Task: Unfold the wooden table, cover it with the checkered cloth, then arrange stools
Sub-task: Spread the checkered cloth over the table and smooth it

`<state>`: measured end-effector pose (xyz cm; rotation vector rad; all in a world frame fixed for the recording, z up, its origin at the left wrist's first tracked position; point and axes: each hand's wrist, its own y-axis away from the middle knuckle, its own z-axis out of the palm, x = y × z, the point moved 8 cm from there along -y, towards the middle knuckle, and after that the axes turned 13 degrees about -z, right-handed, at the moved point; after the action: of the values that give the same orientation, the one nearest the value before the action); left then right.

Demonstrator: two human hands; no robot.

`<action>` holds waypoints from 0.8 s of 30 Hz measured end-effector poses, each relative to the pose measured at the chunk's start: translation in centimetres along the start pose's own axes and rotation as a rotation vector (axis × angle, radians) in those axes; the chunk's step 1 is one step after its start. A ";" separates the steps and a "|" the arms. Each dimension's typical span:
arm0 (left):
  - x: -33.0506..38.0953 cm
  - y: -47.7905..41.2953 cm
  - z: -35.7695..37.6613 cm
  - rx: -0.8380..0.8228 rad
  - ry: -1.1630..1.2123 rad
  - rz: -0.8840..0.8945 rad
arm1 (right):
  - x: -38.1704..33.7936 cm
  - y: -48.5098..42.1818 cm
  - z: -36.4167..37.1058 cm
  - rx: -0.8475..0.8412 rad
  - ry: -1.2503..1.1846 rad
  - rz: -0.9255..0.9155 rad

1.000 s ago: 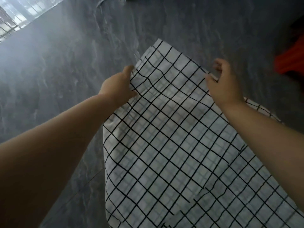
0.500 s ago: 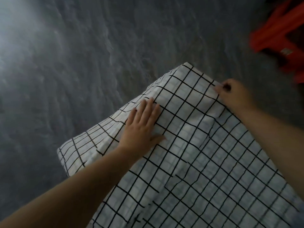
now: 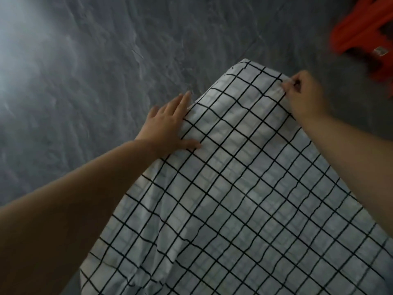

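A white cloth with a black check pattern [image 3: 244, 188] lies spread over a raised surface and fills the lower right of the head view; the table under it is hidden. My left hand [image 3: 168, 126] rests flat with fingers spread along the cloth's left edge. At the far right edge, my right hand [image 3: 304, 96] pinches the cloth's hem between thumb and fingers. The cloth's far corner droops toward the floor.
Dark grey marbled floor [image 3: 106, 71] surrounds the covered surface on the left and far side. An orange plastic stool [image 3: 361, 30], blurred, stands at the top right near my right hand. Bright light falls on the floor at the upper left.
My left hand slid from the top of the cloth to its left edge. The loose fold at the left has been drawn in. My right hand keeps its pinch on the far right edge.
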<state>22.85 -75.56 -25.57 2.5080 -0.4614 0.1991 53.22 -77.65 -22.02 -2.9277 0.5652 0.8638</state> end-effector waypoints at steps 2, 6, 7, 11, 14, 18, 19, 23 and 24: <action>0.5 1.0 -1.1 0.159 -0.039 0.026 | 0.0 0.2 0.2 0.022 0.129 0.030; 4.2 7.6 1.0 0.345 -0.105 0.412 | -5.3 4.8 0.1 0.216 0.234 -0.245; 4.5 9.4 2.9 0.308 -0.158 0.489 | -7.0 6.8 0.7 0.217 0.211 -0.365; 1.0 11.8 6.7 0.192 -0.293 0.509 | -9.6 15.8 4.9 0.022 0.174 -0.586; -1.3 10.8 6.1 0.169 -0.336 0.550 | -8.5 20.5 8.7 -0.225 0.284 -0.491; -2.0 10.1 6.0 0.146 -0.385 0.592 | -7.7 21.6 10.6 -0.330 0.438 -0.432; -2.0 10.2 6.0 0.158 -0.394 0.589 | -7.8 21.5 10.7 -0.338 0.444 -0.428; -1.7 11.6 5.2 0.233 -0.389 0.526 | -7.9 21.9 9.9 -0.318 0.417 -0.397; -1.4 12.8 5.2 0.254 -0.378 0.529 | -8.1 22.5 9.5 -0.292 0.393 -0.381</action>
<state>17.11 -88.05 -23.64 2.6192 -1.3281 -0.0230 34.04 -94.70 -24.23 -3.3219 -0.1331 0.3537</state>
